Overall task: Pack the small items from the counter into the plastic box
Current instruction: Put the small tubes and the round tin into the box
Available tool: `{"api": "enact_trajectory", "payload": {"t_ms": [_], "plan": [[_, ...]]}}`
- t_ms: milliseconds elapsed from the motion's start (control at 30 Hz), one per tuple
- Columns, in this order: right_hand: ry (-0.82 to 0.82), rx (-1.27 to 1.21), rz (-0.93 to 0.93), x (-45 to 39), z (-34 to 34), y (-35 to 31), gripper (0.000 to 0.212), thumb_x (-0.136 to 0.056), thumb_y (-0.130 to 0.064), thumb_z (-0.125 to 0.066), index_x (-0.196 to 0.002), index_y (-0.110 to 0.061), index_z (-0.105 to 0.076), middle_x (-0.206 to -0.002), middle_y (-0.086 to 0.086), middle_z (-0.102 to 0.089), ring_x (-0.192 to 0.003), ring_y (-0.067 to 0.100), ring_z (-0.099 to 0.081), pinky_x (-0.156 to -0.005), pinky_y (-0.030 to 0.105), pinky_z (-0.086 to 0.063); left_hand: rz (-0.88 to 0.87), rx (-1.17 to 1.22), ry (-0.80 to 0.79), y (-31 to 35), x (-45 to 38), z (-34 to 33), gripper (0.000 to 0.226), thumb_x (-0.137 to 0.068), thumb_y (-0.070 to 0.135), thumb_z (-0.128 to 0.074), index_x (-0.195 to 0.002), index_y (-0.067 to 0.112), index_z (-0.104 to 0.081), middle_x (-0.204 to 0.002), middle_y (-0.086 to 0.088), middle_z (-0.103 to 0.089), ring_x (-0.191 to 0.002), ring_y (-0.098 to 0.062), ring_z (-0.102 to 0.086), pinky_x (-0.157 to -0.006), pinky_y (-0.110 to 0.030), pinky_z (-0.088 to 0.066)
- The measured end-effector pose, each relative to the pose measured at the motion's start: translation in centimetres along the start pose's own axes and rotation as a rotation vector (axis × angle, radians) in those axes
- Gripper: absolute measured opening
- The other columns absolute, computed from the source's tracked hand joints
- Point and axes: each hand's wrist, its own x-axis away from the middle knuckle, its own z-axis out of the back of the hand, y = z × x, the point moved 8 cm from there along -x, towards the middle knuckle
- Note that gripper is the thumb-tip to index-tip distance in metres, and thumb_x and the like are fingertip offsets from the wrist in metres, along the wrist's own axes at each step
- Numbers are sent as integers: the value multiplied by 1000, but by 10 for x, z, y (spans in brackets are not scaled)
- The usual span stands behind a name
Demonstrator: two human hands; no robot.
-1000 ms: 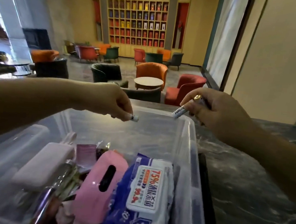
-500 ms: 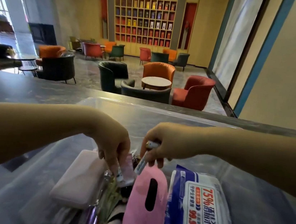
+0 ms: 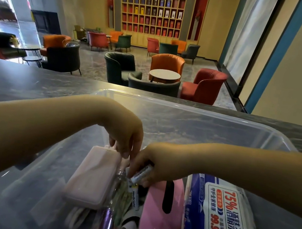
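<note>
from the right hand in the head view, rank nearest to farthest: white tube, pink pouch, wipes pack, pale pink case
1. white tube: held in the right hand.
2. pink pouch: just below the hand.
3. pale pink case on its left and wipes pack on its right: too close to call.

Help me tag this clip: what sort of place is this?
Probably a hotel or office lobby lounge: armchairs around a round table, a wall of display shelves, and a marble counter holding the plastic box.
</note>
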Motion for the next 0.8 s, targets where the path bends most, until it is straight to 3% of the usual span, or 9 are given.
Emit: {"api": "enact_trajectory", "payload": {"t_ms": [67, 200, 300, 400, 567, 800], "plan": [[-13, 23, -3, 1, 3, 0, 45, -84, -14, -66, -126, -24, -57, -121, -5, -62, -97, 5, -56, -77, 11, -40, -4, 24, 39, -2, 2, 6, 23, -84, 10, -68, -98, 28, -67, -78, 14, -66, -68, -4, -62, -56, -13, -49], [53, 42, -33, 19, 32, 3, 45, -87, -10, -60, -130, -22, -51, -124, -3, -60, -110, 7, -56, -83, 15, -44, -28, 34, 158, 0, 8, 17, 18, -86, 13, -65, -101, 24, -67, -80, 11, -65, -70, -4, -62, -60, -16, -50], [261, 35, -75, 62, 73, 10, 37, -88, -16, -59, -123, -26, -54, -119, -10, -60, -104, 0, -57, -80, 14, -48, -85, 97, 343, 16, 21, 41, 12, -88, 20, -62, -94, 31, -63, -84, 9, -67, -75, -7, -64, -69, -21, -54], [543, 2, -137, 130, 101, 31, 22, -87, -24, -59, -106, -36, -59, -100, -23, -60, -95, -9, -57, -70, 5, -48, -139, 108, 550, 48, 36, 69, 14, -90, 22, -59, -103, 26, -63, -92, 7, -67, -82, -10, -65, -75, -27, -56], [874, -15, -381, 257, 97, 100, 13, -84, -29, -62, -90, -41, -60, -92, -23, -58, -86, -3, -58, -70, 15, -47, -234, 35, 725, 129, 37, 106, 16, -90, 29, -58, -105, 26, -63, -87, 19, -58, -83, 1, -56, -73, -18, -43], [992, -76, -801, 421, 48, 214, 18, -86, -18, -63, -103, -25, -63, -100, -1, -64, -91, 13, -59, -77, 28, -48, -363, -86, 730, 273, -25, 125, 34, -88, 39, -58, -121, 29, -55, -117, 6, -62, -103, -10, -59, -82, -25, -46]]}}
